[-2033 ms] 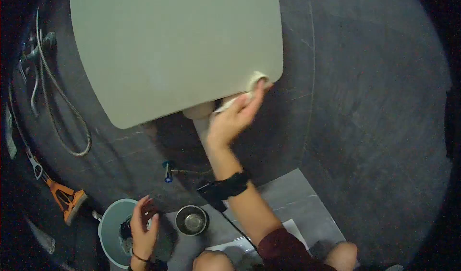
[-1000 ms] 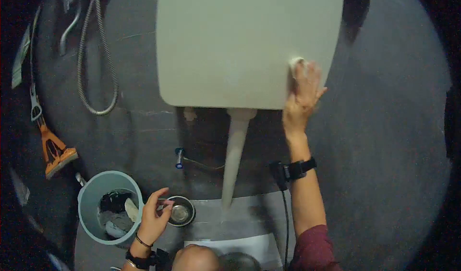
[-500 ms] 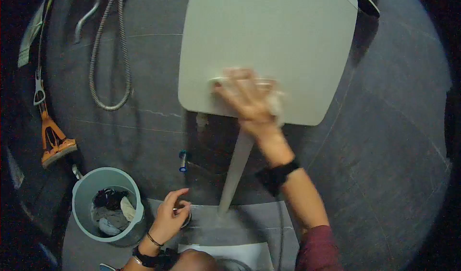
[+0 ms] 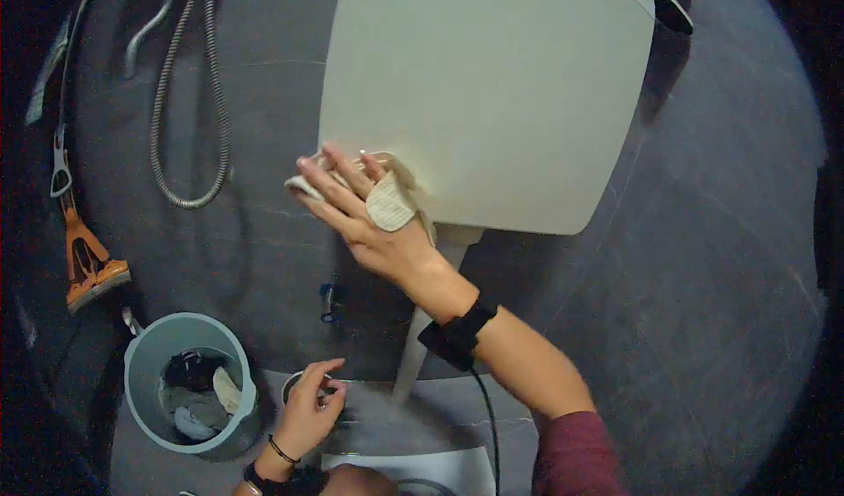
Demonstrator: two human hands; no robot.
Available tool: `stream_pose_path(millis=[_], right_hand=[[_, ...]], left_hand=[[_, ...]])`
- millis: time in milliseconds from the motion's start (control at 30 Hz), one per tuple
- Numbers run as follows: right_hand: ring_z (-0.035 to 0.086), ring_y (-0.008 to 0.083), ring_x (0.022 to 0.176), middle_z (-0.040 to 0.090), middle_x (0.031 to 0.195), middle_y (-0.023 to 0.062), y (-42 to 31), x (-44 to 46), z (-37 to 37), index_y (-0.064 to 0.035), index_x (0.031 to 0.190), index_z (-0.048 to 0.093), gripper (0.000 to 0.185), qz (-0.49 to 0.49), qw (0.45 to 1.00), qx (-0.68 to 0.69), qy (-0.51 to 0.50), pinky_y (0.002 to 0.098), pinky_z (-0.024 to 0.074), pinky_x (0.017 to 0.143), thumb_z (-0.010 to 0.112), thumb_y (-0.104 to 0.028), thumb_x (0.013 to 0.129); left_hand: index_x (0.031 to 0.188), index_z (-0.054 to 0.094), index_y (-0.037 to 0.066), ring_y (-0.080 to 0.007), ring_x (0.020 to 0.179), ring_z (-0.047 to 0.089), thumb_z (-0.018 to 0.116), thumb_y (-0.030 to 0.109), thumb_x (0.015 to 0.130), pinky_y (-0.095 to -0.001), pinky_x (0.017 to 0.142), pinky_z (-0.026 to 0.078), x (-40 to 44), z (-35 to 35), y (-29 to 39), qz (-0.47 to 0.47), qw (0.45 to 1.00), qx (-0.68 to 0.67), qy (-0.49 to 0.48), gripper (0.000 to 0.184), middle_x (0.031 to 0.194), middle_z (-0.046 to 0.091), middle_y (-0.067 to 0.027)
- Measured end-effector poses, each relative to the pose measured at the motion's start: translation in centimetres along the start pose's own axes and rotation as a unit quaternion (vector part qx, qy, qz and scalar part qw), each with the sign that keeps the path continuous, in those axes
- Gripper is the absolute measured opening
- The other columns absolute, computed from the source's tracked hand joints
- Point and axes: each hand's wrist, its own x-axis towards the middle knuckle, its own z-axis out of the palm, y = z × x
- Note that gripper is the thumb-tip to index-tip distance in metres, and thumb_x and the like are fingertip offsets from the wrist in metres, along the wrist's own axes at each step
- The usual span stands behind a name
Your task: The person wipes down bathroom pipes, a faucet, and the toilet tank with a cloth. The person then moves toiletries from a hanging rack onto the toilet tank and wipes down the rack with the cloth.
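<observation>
My right hand [image 4: 378,228] presses a cream cloth [image 4: 391,204] against the lower left corner of a pale, smooth panel [image 4: 492,101]. Its fingers are spread over the cloth, and part of the cloth folds up between them. Low in the view, my left hand [image 4: 309,411] hangs in the air with fingers curved and apart, holding nothing. It partly hides a small metal bowl [image 4: 288,389] behind it.
A grey-green bucket [image 4: 132,399] with cloths in it stands at the lower left. Above it are an orange squeegee-like tool [image 4: 88,259] and a looped metal hose [image 4: 158,136]. A pale pipe [image 4: 413,355] runs below the panel, near a small valve [image 4: 328,304].
My right hand has moved with the cloth from the panel's right side across to its lower left corner. The view has shifted, while my left hand stays low beside the bowl.
</observation>
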Motion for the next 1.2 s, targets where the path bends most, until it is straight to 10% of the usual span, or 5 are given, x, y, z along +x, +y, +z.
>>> stream_pose_path(millis=[133, 400, 700, 967, 1200], right_hand=[[0.028, 0.0199, 0.134, 0.035, 0.143, -0.0035, 6.2, -2.9, -2.7, -0.0325, 0.127, 0.049, 0.06, -0.078, 0.992, -0.089, -0.037, 0.0511, 0.014, 0.109, 0.053, -0.011, 0.071], [0.015, 0.0271, 0.138, 0.039, 0.14, 0.0123, 16.2, -4.6, -7.1, -0.0059, 0.132, 0.043, 0.048, 0.268, 0.929, -0.073, 0.246, 0.0444, 0.003, 0.111, 0.039, -0.012, 0.085], [0.026, 0.0254, 0.136, 0.037, 0.142, 0.0069, 5.2, 4.2, -1.3, -0.0197, 0.131, 0.045, 0.062, -0.192, 0.974, 0.119, -0.024, 0.0468, 0.0176, 0.11, 0.051, -0.007, 0.071], [0.016, 0.0274, 0.138, 0.032, 0.143, 0.0118, 22.0, -2.9, -10.8, -0.0046, 0.133, 0.04, 0.043, 0.243, 0.935, -0.121, 0.226, 0.0444, 0.0107, 0.111, 0.033, -0.012, 0.091], [0.023, 0.0311, 0.136, 0.034, 0.143, 0.0102, 14.1, 4.4, -6.8, -0.0175, 0.135, 0.041, 0.06, 0.083, 0.981, -0.123, 0.127, 0.049, 0.0126, 0.111, 0.043, -0.003, 0.077]], left_hand=[[0.118, 0.051, 0.003, -0.016, 0.087, 0.06, 0.057, 0.001, 0.081, -0.0232, 0.066, 0.049, 0.5, -0.7, -0.4, 0.02, 1.0, 0.011, 0.003, 0.038, 0.103, 0.052, -0.0095], [0.116, 0.052, 0.002, -0.0153, 0.085, 0.061, 0.058, 0.002, 0.08, -0.0228, 0.064, 0.049, 0.8, -2.5, -3.8, 0.016, 0.999, 0.007, 0.035, 0.036, 0.104, 0.053, -0.0093], [0.117, 0.052, 0.003, -0.0149, 0.085, 0.061, 0.057, 0.002, 0.083, -0.024, 0.063, 0.05, 1.9, -0.8, -0.7, 0.029, 0.999, -0.021, 0.006, 0.034, 0.105, 0.053, -0.0093], [0.118, 0.051, 0.001, -0.0141, 0.087, 0.062, 0.059, 0.004, 0.083, -0.0259, 0.072, 0.05, 1.3, -1.8, -3.2, 0.031, 0.999, -0.037, 0.026, 0.036, 0.096, 0.058, -0.009], [0.119, 0.05, 0.001, -0.0158, 0.083, 0.064, 0.058, 0.003, 0.084, -0.0267, 0.072, 0.05, 2.4, -0.5, -4.8, 0.063, 0.996, -0.061, -0.001, 0.036, 0.098, 0.058, -0.0091]])
